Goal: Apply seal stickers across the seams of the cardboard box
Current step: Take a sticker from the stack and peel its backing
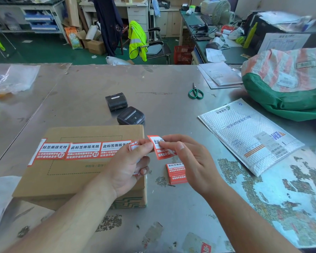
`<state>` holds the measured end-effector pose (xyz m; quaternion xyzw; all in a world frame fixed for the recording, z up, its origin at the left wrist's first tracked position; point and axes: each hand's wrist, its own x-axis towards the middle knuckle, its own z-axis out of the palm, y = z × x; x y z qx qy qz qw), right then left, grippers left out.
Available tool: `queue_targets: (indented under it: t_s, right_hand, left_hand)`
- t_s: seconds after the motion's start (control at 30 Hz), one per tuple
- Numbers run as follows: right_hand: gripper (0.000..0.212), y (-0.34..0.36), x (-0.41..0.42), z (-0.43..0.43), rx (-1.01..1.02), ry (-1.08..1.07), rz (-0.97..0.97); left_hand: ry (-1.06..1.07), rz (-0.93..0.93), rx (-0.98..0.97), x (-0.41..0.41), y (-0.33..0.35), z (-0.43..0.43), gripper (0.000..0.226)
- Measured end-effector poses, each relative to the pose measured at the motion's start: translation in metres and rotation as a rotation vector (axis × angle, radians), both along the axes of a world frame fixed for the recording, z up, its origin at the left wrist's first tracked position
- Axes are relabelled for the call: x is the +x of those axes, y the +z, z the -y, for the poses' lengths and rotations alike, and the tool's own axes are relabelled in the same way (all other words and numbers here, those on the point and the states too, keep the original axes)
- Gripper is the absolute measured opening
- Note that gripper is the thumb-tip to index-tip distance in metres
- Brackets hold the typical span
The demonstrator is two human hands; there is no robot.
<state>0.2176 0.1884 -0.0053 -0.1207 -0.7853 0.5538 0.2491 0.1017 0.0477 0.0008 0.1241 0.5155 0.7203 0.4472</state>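
Observation:
A flat brown cardboard box lies on the metal table in front of me. A row of red-and-white seal stickers runs along its top seam. Over the box's right edge, my left hand pinches a red-and-white seal sticker at its left end and also holds crumpled backing paper against the palm. My right hand pinches the same sticker from the right. A small stack of the same stickers lies on the table just below my right hand.
Two black portable printers sit behind the box. Green-handled scissors lie further back. A white bubble mailer lies to the right, with a green and orange sack behind it. A clear bag sits far left.

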Motion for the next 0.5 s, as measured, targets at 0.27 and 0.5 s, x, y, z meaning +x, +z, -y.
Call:
queue_targets:
  t_s: [0.27,0.5]
  right_hand:
    - [0.050,-0.0009,0.0019,-0.0014,0.031,-0.021,0.023]
    - [0.052,-0.0019,0.0040,-0.0024,0.023,-0.047,0.037]
  left_hand:
    - [-0.021,-0.068,-0.009,0.0023,-0.0006,-0.0005,0.020]
    - [0.013,-0.117,-0.030,0.0054,0.0002,-0.0047,0.020]
